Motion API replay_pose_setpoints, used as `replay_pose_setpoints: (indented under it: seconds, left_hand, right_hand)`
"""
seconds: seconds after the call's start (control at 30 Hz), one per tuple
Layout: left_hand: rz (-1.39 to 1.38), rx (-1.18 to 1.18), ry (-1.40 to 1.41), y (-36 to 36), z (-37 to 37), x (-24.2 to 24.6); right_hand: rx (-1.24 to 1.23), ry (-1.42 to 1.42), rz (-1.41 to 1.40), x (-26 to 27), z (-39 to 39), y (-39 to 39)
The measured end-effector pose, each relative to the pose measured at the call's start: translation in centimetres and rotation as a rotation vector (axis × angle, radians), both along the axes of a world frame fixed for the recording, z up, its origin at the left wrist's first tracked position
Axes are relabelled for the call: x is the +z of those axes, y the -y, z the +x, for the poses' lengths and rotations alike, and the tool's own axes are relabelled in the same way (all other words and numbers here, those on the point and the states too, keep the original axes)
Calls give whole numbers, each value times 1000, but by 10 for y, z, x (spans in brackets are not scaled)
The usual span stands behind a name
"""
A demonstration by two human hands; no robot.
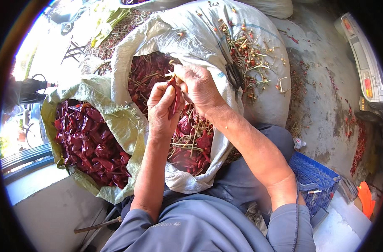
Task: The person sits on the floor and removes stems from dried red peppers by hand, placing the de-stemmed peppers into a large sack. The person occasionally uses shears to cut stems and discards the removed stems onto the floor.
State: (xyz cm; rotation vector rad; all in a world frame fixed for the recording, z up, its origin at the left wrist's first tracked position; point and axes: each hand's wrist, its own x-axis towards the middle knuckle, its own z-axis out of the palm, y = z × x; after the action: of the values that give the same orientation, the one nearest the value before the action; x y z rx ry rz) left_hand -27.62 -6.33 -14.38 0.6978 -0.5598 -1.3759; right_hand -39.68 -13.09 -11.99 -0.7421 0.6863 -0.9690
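Note:
A dark red dried chili pepper (pixel 175 102) is pinched between the thumb and fingers of my left hand (pixel 161 105). My right hand (pixel 194 86) grips the pepper's pale stem end, touching it just above the left fingers. Both hands are over the mouth of a large white woven sack (pixel 122 66), which holds dried red peppers (pixel 191 157) mixed with stalks. To the left, a yellow-green woven sack (pixel 125 123) is full of glossy dark red peppers (pixel 87 141). Plucked stems and caps (pixel 251 63) lie scattered on the white sack's outer side, beside a dark strap or tool (pixel 233 74).
A blue plastic crate (pixel 317 176) stands at right, near a bottle (pixel 299 143) and an orange glove (pixel 365 200). A white vehicle (pixel 365 63) is at far right. Debris lies on the concrete floor (pixel 317 82). A person's dark sleeve (pixel 30 91) shows at far left.

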Motion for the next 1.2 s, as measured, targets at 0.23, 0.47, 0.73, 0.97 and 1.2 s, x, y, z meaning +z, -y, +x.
replay_pose_setpoints:
  seconds: [0.23,0.47,0.73,0.97,1.2]
  left_hand:
    - [296,-23,263,-22,28,-18]
    - [453,136,608,44,103,-30]
    - [627,197,1188,156,159,-147]
    - [624,-44,1732,196,159,-141]
    - [484,-17,1376,163,151,-145]
  right_hand:
    - [-292,-63,55,20,-38,51]
    - [-163,-64,-27,16,-53,44]
    - [-116,131,-7,20,-69,55]
    - [-119,205,19,21,-66,59]
    - [-124,131,40,24,-65,59]
